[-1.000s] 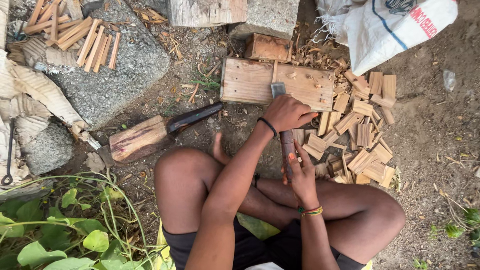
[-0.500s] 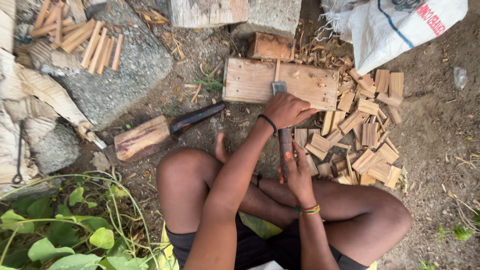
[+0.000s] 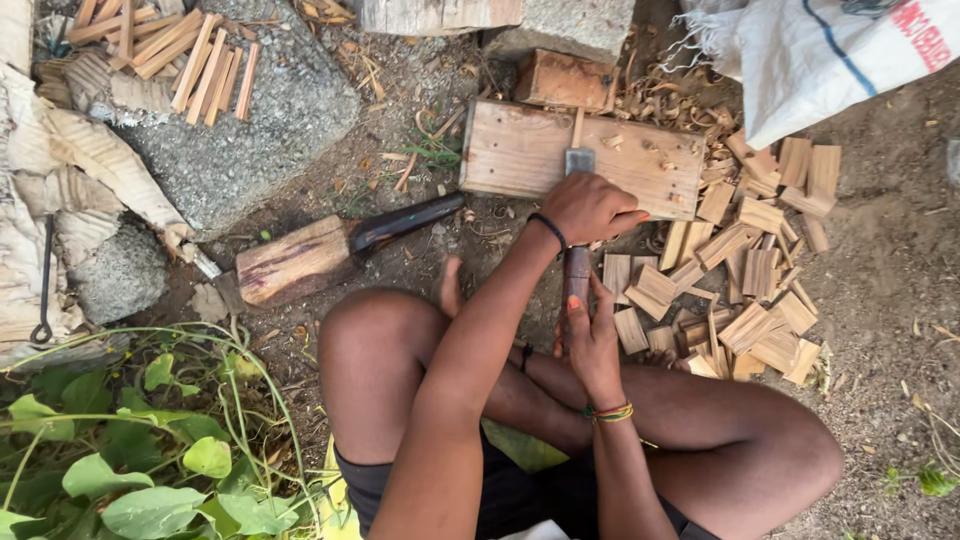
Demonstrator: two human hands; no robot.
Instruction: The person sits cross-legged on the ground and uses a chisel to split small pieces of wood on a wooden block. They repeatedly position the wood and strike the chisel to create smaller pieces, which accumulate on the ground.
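Bare earth, littered with wood shavings and chips, carries everything; a person sits on it with knees spread. Ahead of them lies a flat wooden board (image 3: 520, 150), used as a chopping block, with a smaller reddish block (image 3: 563, 78) touching its far edge.

On the board's near edge, about halfway along, stands a chisel-like tool (image 3: 578, 163): a grey metal blade and a dark wooden handle running back toward the person. The left hand (image 3: 588, 208) is closed over the tool just behind the blade, its grip wrapped tight. The right hand (image 3: 592, 335) holds the lower handle with fingers loosely curled, a narrower grip. Whatever sits under the blade is hidden by the left hand.

The tool looks stiff and fairly heavy at the metal end; the handle is the safe place to hold, away from the edge. The small cut wood pieces (image 3: 745, 270) heaped off the board's right corner look light, dry, rigid and easily split.

A heavy wooden mallet (image 3: 300, 260) lies off the board's left corner. Further off are grey stone (image 3: 250, 140), thin sticks (image 3: 190, 60), a white sack (image 3: 830, 50) and green leaves (image 3: 150, 460).
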